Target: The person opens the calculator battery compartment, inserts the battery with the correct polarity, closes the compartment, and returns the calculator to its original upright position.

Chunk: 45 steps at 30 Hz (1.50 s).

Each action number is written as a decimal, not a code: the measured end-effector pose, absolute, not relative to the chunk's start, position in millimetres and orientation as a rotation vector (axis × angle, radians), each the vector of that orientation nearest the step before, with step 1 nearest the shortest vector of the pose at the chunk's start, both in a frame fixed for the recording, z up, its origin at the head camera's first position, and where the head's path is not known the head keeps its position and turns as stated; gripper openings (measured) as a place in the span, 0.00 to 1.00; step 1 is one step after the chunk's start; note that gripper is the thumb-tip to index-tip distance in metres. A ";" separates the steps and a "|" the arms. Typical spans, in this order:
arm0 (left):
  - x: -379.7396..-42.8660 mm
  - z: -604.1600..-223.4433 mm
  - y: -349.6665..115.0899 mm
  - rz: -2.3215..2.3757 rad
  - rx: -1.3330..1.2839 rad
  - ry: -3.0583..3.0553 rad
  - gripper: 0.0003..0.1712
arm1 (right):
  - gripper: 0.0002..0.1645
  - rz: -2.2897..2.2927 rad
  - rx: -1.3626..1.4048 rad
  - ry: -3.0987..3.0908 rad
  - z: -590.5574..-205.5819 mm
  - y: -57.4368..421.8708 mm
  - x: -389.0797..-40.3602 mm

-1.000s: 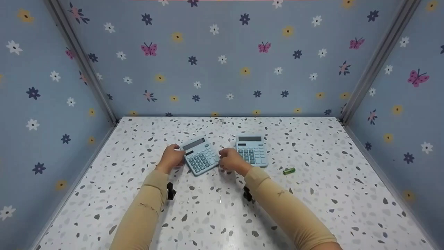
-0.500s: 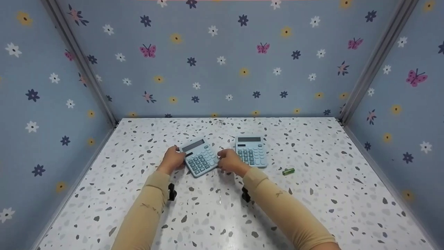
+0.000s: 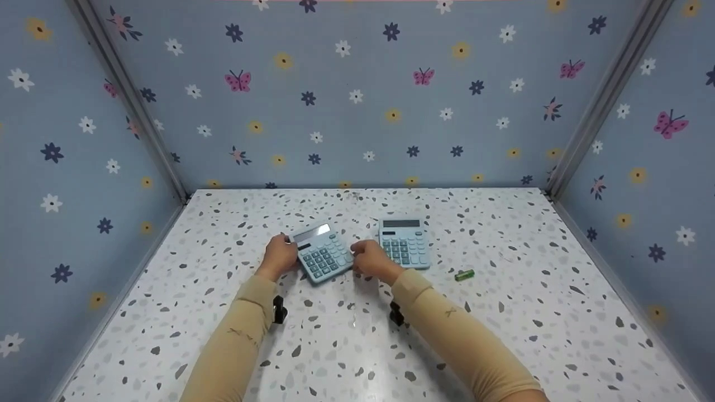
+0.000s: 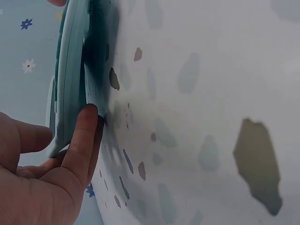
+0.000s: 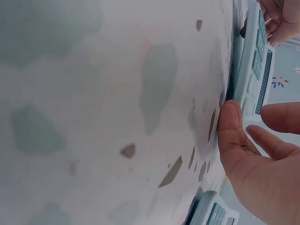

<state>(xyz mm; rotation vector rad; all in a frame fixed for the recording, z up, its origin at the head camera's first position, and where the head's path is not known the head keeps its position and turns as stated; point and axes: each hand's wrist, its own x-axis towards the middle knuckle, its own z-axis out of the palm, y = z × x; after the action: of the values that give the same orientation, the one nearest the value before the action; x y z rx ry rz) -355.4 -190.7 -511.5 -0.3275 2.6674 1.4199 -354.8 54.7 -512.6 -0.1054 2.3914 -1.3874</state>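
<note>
A light blue calculator (image 3: 325, 258) lies turned at an angle between the two hands, its display glinting. The left hand (image 3: 278, 258) grips its left edge; in the left wrist view the thumb (image 4: 35, 137) is on the face side and fingers (image 4: 80, 136) reach under the calculator (image 4: 70, 93), where a gap shows above the table. At the opposite edge, the right hand (image 3: 373, 259) holds the lower right corner between bent fingers. The right wrist view has a fingertip (image 5: 229, 115) low against that corner, close over the table.
A second light blue calculator (image 3: 418, 245) lies straight just beyond the right hand, partly covered by it. Farther right is a small green battery (image 3: 464, 275). Flower-patterned panels (image 3: 357, 100) wall in the speckled table (image 3: 491, 346) at the back and sides.
The left hand has closed in slightly on the calculator's left edge. The calculator's tilt has shifted a little, and its dark display now reflects bright light. The second calculator and battery stay put.
</note>
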 end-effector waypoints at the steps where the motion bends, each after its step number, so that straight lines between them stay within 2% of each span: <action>1: -355.0 -511.5 -190.3 1.431 -0.323 2.668 0.32 | 0.32 -1.387 -0.105 2.390 -512.7 54.8 -354.7; 15: -354.0 -505.6 -184.6 1.690 -0.432 2.474 0.31 | 0.31 -1.490 -0.098 2.388 -511.2 61.0 -352.4; 22: -348.4 -494.4 -180.0 1.850 -0.423 2.293 0.33 | 0.26 -1.547 -0.108 2.421 -505.1 62.4 -349.3; 30: -347.2 -488.4 -175.4 2.044 -0.358 2.171 0.30 | 0.21 -1.697 -0.099 2.371 -502.2 69.4 -348.5; 45: -342.7 -485.2 -165.7 2.100 -0.295 2.153 0.29 | 0.21 -1.729 -0.101 2.308 -495.4 84.2 -345.0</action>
<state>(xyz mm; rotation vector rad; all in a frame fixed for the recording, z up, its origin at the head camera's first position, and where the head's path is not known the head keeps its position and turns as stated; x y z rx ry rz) -342.7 -165.7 -485.2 -0.2950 2.1533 2.1004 -345.0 84.2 -495.4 -0.1010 2.3077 -1.7287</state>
